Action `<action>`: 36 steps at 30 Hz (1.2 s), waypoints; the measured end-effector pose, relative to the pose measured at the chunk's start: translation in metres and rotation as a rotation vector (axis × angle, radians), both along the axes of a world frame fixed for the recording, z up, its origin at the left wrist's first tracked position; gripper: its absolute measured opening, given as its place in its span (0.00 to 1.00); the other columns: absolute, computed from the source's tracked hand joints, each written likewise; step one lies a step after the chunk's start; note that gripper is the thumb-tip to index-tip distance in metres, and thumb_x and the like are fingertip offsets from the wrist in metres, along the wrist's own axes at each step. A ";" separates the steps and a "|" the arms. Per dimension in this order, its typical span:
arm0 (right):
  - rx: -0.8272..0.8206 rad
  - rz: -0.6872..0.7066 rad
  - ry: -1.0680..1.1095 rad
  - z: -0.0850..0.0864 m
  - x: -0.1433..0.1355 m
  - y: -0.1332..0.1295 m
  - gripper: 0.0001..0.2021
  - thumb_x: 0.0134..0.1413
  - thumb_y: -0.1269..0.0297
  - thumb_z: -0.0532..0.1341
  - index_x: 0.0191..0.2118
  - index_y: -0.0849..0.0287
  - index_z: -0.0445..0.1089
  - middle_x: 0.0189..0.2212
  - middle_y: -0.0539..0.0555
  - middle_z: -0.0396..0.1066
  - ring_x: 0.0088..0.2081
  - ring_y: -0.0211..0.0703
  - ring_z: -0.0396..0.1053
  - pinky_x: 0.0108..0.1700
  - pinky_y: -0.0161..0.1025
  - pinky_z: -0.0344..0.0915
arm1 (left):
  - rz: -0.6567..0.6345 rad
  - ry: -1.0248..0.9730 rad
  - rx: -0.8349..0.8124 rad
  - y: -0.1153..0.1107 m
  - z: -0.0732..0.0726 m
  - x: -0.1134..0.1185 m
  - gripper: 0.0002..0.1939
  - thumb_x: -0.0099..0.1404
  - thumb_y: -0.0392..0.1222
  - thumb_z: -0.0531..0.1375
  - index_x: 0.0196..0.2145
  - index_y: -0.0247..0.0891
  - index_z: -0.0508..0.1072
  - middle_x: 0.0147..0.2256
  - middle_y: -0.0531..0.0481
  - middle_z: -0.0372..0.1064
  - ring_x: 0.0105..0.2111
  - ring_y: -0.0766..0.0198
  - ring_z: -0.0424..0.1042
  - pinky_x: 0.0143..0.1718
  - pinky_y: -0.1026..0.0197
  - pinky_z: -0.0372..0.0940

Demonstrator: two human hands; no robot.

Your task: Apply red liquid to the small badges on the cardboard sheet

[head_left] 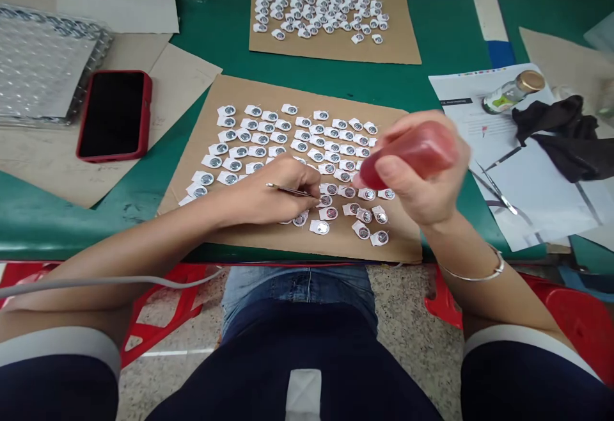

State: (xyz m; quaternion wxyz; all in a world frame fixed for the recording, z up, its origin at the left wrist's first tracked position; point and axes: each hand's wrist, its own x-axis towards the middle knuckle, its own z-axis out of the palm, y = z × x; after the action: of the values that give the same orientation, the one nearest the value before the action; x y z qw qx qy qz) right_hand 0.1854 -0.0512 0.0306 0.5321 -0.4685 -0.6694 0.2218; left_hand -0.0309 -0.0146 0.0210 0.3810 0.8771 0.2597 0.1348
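My left hand (268, 192) rests low over the brown cardboard sheet (192, 146), fingers pinched around slim metal tweezers (288, 189). Its fingertips are beside a small round silvery piece with a white tab (325, 200). Many similar pieces lie in rough rows on the sheet, some hidden under my left hand. Raised above the sheet's right side, my right hand (432, 194) is wrapped round a red squeeze bottle (415, 149). The bottle is tilted, its narrower end pointing down and left toward the pieces; motion blurs it slightly.
A second cardboard sheet (407, 37) with more pieces lies farther back on the green table (206, 43). At left are a red-cased phone (115, 116) and bubble wrap (38, 69). Papers, a glass jar (511, 93), black cloth (561, 127) and metal tweezers (499, 190) lie at right.
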 end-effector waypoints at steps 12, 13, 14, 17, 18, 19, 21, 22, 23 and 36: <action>0.143 -0.236 0.137 -0.041 -0.016 -0.049 0.11 0.41 0.61 0.66 0.33 0.58 0.70 0.26 0.51 0.70 0.30 0.42 0.69 0.31 0.43 0.68 | 0.116 0.095 -0.338 0.008 0.002 -0.002 0.06 0.54 0.37 0.59 0.29 0.32 0.75 0.25 0.50 0.72 0.23 0.70 0.67 0.24 0.67 0.58; 0.156 -0.231 0.118 -0.043 -0.018 -0.048 0.11 0.41 0.61 0.66 0.33 0.58 0.70 0.26 0.51 0.70 0.30 0.42 0.69 0.31 0.43 0.67 | 0.119 0.089 -0.342 0.008 0.002 -0.001 0.06 0.54 0.36 0.59 0.29 0.32 0.75 0.25 0.50 0.72 0.23 0.70 0.67 0.24 0.67 0.58; 0.168 -0.229 0.097 -0.045 -0.020 -0.048 0.12 0.40 0.61 0.67 0.33 0.59 0.70 0.26 0.52 0.70 0.30 0.42 0.69 0.30 0.42 0.67 | 0.116 0.085 -0.344 0.008 0.001 -0.001 0.06 0.54 0.36 0.59 0.29 0.32 0.75 0.25 0.51 0.72 0.23 0.71 0.67 0.24 0.67 0.57; 0.182 -0.220 0.054 -0.049 -0.022 -0.046 0.12 0.40 0.62 0.67 0.34 0.59 0.69 0.27 0.51 0.70 0.30 0.41 0.70 0.32 0.42 0.67 | 0.107 0.079 -0.335 0.008 -0.002 -0.002 0.06 0.54 0.37 0.59 0.29 0.32 0.75 0.25 0.51 0.71 0.23 0.70 0.67 0.24 0.67 0.58; 0.178 -0.212 0.048 -0.050 -0.022 -0.046 0.12 0.40 0.63 0.67 0.34 0.59 0.70 0.28 0.51 0.71 0.31 0.41 0.70 0.32 0.42 0.67 | 0.103 0.078 -0.333 0.008 -0.003 -0.002 0.07 0.54 0.37 0.59 0.29 0.32 0.75 0.25 0.50 0.71 0.23 0.70 0.67 0.24 0.67 0.58; 0.173 -0.204 0.044 -0.050 -0.022 -0.046 0.12 0.40 0.64 0.67 0.34 0.60 0.70 0.28 0.52 0.71 0.31 0.42 0.70 0.33 0.43 0.68 | 0.101 0.078 -0.334 0.008 -0.003 -0.003 0.07 0.54 0.37 0.59 0.30 0.32 0.75 0.25 0.50 0.72 0.23 0.69 0.68 0.23 0.67 0.58; 0.157 -0.185 0.042 -0.050 -0.022 -0.046 0.12 0.40 0.66 0.67 0.35 0.60 0.70 0.28 0.52 0.71 0.32 0.42 0.70 0.34 0.43 0.68 | 0.099 0.074 -0.337 0.008 -0.004 -0.003 0.07 0.54 0.37 0.59 0.30 0.32 0.75 0.25 0.50 0.72 0.23 0.69 0.68 0.23 0.67 0.58; 0.146 -0.176 0.039 -0.050 -0.022 -0.047 0.12 0.40 0.66 0.67 0.35 0.60 0.70 0.29 0.52 0.71 0.32 0.42 0.70 0.34 0.43 0.68 | 0.099 0.071 -0.339 0.008 -0.004 -0.003 0.08 0.54 0.37 0.59 0.30 0.32 0.75 0.25 0.49 0.72 0.23 0.69 0.68 0.23 0.67 0.58; 0.137 -0.167 0.035 -0.050 -0.022 -0.047 0.13 0.40 0.67 0.67 0.35 0.60 0.70 0.29 0.52 0.71 0.32 0.42 0.70 0.35 0.43 0.68 | 0.098 0.068 -0.342 0.008 -0.003 -0.003 0.08 0.54 0.37 0.59 0.30 0.32 0.75 0.25 0.49 0.72 0.23 0.69 0.68 0.23 0.67 0.58; 0.095 -0.160 0.012 -0.047 -0.021 -0.048 0.12 0.41 0.67 0.67 0.35 0.60 0.69 0.29 0.52 0.71 0.33 0.40 0.70 0.36 0.42 0.67 | 0.103 0.077 -0.366 0.009 -0.004 -0.004 0.07 0.54 0.37 0.59 0.31 0.32 0.75 0.25 0.49 0.72 0.24 0.68 0.68 0.23 0.67 0.57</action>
State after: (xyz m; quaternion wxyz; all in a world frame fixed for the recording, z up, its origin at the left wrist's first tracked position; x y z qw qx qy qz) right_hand 0.1640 -0.0989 -0.0164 0.5737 -0.4933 -0.6365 0.1496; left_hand -0.0344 -0.0055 0.0172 0.5163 0.7832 0.3390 0.0712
